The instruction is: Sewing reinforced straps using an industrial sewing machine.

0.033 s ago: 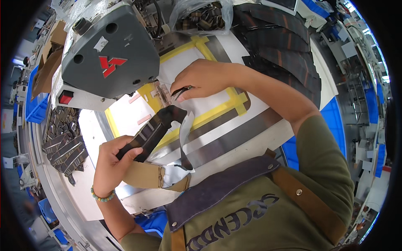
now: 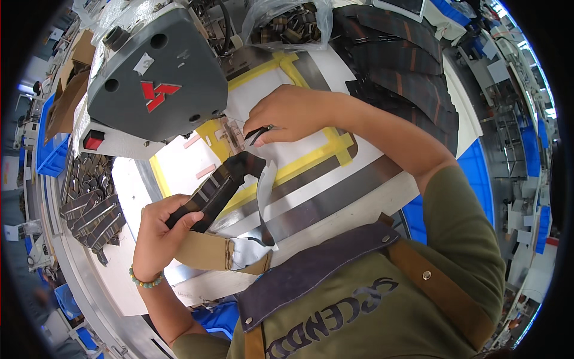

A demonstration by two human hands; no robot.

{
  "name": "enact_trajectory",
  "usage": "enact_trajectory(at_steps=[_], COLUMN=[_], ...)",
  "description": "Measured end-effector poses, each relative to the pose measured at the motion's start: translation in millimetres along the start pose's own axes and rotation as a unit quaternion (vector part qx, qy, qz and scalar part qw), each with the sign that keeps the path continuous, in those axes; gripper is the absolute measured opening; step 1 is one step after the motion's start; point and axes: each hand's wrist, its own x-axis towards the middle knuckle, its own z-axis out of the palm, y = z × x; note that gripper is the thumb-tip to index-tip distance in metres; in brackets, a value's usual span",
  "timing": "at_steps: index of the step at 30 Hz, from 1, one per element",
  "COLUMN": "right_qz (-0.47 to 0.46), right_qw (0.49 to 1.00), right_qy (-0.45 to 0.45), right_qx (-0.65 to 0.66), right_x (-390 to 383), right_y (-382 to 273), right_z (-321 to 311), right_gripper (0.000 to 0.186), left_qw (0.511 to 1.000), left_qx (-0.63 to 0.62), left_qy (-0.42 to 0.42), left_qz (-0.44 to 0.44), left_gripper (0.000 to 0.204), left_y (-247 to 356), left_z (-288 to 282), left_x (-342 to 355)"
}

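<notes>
My left hand (image 2: 162,230) is closed around a folded dark strip of plaid fabric (image 2: 209,194), with the thumb on top. The strip's far end bends over near the clear clamp (image 2: 232,133) under the machine head. From that bend a thin pale-and-dark tail (image 2: 261,200) hangs toward my apron. Just right of the clamp, my right hand (image 2: 284,116) grips small black snips (image 2: 258,131), tips pointing down at the work plate. A tan band (image 2: 206,250) with a whitish end passes beneath my left wrist; whether it joins the strip is hidden.
The grey sewing machine head (image 2: 158,72) overhangs the plate at the left. Yellow tape (image 2: 317,151) frames the white work area. Stacked dark plaid pieces (image 2: 406,78) lie at right, bundled striped pieces (image 2: 95,209) at left. A clear bag (image 2: 290,24) of pieces stands behind.
</notes>
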Motion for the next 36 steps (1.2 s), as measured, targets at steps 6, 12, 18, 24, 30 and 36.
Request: enact_trajectory(at_steps=[6, 12, 18, 24, 30, 36], right_qz=[0.094, 0.088, 0.113, 0.204, 0.141, 0.453], right_qw=[0.986, 0.948, 0.885, 0.908, 0.943, 0.834], right_qy=[-0.010, 0.111, 0.153, 0.140, 0.203, 0.293], right_qx=[-0.136, -0.285, 0.425, 0.339, 0.223, -0.120], right_x=[4, -43, -21, -21, -72, -229], right_y=[-14, -6, -53, -91, -99, -206], right_z=[18, -29, -14, 4, -22, -157], right_gripper=[0.028, 0.034, 0.034, 0.032, 0.031, 0.022], left_qw=[1.000, 0.987, 0.977, 0.984, 0.983, 0.923], left_qx=[-0.024, -0.159, -0.211, -0.176, -0.066, 0.238], left_qy=[-0.010, 0.024, 0.011, 0.005, 0.036, 0.031], left_qz=[-0.014, 0.008, 0.017, -0.007, 0.165, 0.300], left_gripper=[0.013, 0.014, 0.015, 0.012, 0.025, 0.080], left_y=[0, -15, -10, 0, -3, -54], left_z=[-3, -1, 12, 28, 44, 42], left_x=[8, 11, 22, 21, 15, -4])
